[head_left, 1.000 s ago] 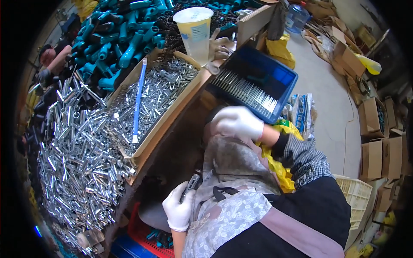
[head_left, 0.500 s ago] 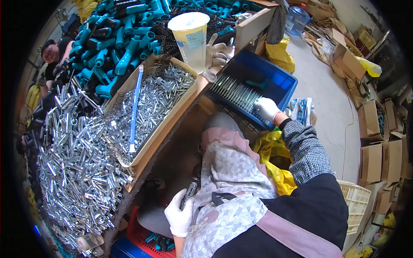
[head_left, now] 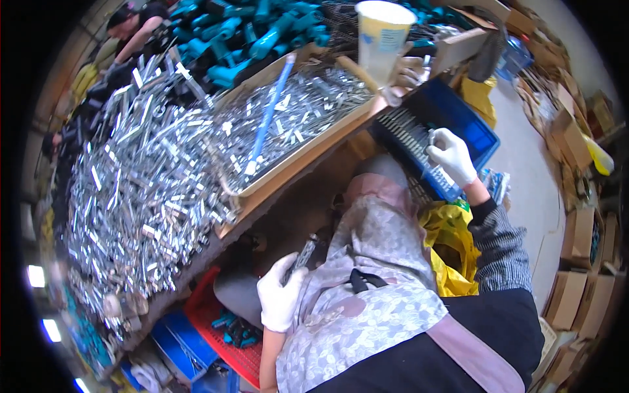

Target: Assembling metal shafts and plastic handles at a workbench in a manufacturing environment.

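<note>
Clamped in my gloved left hand (head_left: 280, 300), down at seven o'clock by my lap, is a short metal part (head_left: 303, 252); my fingers are closing round its lower end and the silvery top is sticking up past my thumb toward twelve. My right hand (head_left: 451, 156) is reaching out at two o'clock into the blue tray (head_left: 481, 134), its fingers curling down together onto the row of thin metal pins (head_left: 409, 134) lying there. Whether a pin is actually pinched between the fingertips I cannot tell, since the glove is hiding them.

A second ago that right hand was sitting close in front of my chest. Half a second ago it was already stretching toward the tray, and now it is resting on the pins at the tray's near edge. Meanwhile my left hand is staying low by the apron with the same part in it. I am judging from this that I am fetching a pin to go with the part I am holding.

That part is looking small, bright and cylindrical, much like the heap of shiny metal pieces (head_left: 144, 196) spreading across the bench from nine to eleven o'clock. Beyond it, a wooden box (head_left: 308, 147) is holding more of them with a blue rod (head_left: 267, 118) lying across, and a pale paper cup (head_left: 383, 36) is standing at twelve.
</note>
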The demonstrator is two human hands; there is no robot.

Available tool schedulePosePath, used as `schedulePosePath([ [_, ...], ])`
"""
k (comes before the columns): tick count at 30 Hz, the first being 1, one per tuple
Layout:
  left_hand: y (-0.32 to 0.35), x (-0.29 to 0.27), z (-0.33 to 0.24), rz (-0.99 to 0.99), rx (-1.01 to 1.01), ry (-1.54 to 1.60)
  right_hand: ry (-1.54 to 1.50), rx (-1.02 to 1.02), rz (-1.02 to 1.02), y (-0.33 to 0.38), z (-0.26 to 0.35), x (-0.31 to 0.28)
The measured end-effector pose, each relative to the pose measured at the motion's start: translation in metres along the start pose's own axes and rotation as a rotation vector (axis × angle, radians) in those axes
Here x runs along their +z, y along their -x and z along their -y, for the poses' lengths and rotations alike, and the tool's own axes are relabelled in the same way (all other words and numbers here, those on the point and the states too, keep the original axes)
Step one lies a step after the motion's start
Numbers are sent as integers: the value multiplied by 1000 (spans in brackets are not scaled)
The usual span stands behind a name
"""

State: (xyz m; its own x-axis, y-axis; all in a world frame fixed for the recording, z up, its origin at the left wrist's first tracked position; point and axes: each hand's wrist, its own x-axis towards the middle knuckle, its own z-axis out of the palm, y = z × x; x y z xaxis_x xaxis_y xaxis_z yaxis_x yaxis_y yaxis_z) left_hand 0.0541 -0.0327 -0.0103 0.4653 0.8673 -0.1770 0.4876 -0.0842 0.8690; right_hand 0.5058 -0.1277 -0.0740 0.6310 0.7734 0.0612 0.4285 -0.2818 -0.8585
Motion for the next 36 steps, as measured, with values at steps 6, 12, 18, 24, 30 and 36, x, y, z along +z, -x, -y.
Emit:
schedulePosePath([
  [6, -2, -6, -5, -40, 26, 15, -1057, 261, 649, 75, 149, 118],
  [12, 23, -34, -4, -360, -2, 380, -1096, 365, 1087, 107, 194, 191],
  [18, 34, -52, 7, -442, -62, 398, -609, 95, 1023, 114, 215, 194],
  [24, 28, -52, 13, -402, -24, 399, -328, -409, 768, 121, 216, 193],
  [30, 28, -50, 16, -385, -16, 378, -315, -390, 849, 115, 213, 195],
  [36, 32, -49, 7, -426, 170, 104, -415, -152, 792, 104, 201, 188],
])
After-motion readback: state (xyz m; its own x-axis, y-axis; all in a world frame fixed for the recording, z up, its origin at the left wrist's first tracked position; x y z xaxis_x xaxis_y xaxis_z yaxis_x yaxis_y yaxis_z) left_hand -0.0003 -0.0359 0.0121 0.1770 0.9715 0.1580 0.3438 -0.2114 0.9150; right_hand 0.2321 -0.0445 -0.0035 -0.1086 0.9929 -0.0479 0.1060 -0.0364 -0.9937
